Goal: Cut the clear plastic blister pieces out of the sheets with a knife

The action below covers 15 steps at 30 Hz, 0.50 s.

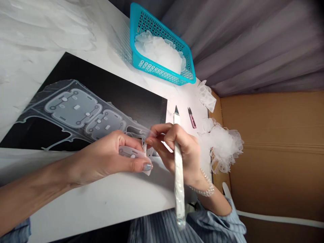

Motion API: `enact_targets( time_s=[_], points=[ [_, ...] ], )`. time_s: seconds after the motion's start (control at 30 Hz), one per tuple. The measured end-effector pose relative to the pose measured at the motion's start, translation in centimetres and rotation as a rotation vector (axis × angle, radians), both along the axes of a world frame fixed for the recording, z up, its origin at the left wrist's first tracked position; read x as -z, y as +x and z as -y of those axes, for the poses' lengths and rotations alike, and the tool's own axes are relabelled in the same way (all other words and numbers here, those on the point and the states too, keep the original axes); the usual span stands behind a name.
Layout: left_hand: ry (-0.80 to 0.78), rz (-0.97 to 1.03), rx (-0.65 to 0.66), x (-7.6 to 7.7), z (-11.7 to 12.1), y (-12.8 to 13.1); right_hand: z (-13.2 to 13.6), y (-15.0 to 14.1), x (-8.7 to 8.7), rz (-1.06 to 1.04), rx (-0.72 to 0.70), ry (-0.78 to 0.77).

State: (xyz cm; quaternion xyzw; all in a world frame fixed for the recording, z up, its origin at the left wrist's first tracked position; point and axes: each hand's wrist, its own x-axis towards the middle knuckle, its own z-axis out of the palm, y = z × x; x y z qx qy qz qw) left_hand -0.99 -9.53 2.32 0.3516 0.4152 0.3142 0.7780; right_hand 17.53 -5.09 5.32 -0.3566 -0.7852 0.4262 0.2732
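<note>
Grey curtain and brown cardboard around a white surface, pretty cosy setup. Black board lies on it, with a see-through plastic sheet on top, its near end up by the hands. Left hand is closed on a rounded clear piece; can't really tell if it's still attached. Right hand grips a white-handled knife, fingertips pinching filmy plastic. Teal basket of white scraps and pink snips sit beyond.
</note>
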Motion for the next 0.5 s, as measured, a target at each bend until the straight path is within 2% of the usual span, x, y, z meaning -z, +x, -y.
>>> enact_targets(
  time_s=[0.17,0.3,0.4,0.5],
  points=[
    [0.059,-0.039,-0.028,0.1,-0.1,0.1,-0.2,0.1,0.7,0.050,0.031,0.059],
    [0.128,-0.038,-0.074,0.4,-0.2,0.2,-0.6,0.0,0.8,0.079,0.059,0.015],
    [0.170,-0.065,-0.096,0.9,-0.3,0.1,-0.8,-0.4,0.4,0.013,0.103,-0.100],
    [0.181,-0.044,-0.129,1.3,-0.4,0.1,-1.1,-0.6,-0.3,-0.115,0.121,-0.341]
  ],
)
